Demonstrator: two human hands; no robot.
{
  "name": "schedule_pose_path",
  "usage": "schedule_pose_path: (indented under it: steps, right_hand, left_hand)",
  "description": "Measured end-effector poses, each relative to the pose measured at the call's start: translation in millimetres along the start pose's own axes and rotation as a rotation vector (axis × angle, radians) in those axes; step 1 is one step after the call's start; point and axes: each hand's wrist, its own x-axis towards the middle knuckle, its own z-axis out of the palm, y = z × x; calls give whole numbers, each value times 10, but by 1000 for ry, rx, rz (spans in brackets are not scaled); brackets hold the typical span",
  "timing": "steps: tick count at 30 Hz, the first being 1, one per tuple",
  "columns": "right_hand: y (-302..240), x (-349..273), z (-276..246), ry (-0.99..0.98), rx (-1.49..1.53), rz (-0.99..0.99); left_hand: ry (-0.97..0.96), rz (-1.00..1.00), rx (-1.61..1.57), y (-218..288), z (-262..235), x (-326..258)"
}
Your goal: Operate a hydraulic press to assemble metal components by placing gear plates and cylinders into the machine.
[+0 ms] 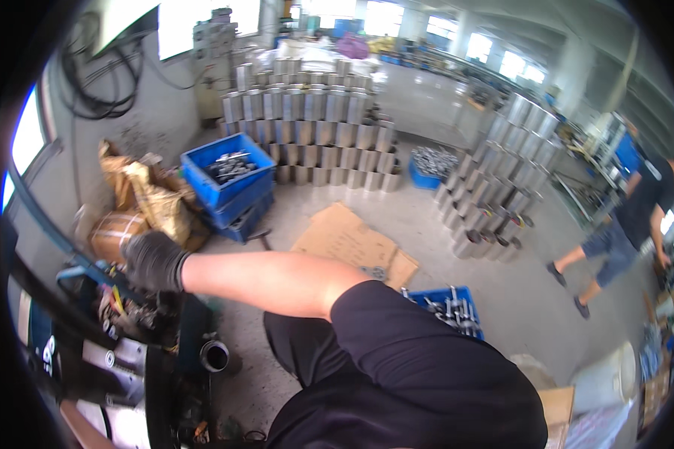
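My right arm reaches across to the left, and my right hand, in a dark grey glove, is above the machine on that side. Its fingers look curled closed, but whatever they may hold is hidden. A teal handle-like bar of the machine is close to it. Only a bit of my left forearm shows at the lower left; the hand itself is out of sight behind the machine. Beside the machine's base, a metal cylinder stands with its open end up.
Stacked blue crates with metal parts stand ahead, beside brown sacks. Rows of metal cylinders rise behind, with another stack to the right. Flattened cardboard lies on the floor near a blue bin. Someone walks at far right.
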Motion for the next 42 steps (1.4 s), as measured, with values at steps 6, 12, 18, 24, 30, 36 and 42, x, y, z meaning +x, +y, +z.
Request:
schedule_pose_path:
  steps: [6,12,18,24,30,36,42]
  right_hand:
    - [159,680,90,36,-43,-43]
    - [329,1187,411,44,-69,-55]
    - [372,1431,525,44,-66,-234]
    - [212,1378,374,-39,-103,-147]
    - [157,1387,346,-96,-70,-103]
    - [211,1361,383,-42,-83,-141]
    - [203,1315,355,-47,-81,-151]
  left_hand:
    - [246,158,0,273,-35,-206]
    - [241,66,4,1001,301,-552]
    - [217,-94,-327,1432,403,-935]
    - [644,95,496,1305,188,-800]
    - [613,-100,45,1288,275,-771]
    - [373,60,300,1507,349,-892]
    - [324,-43,165,1683,427,-1008]
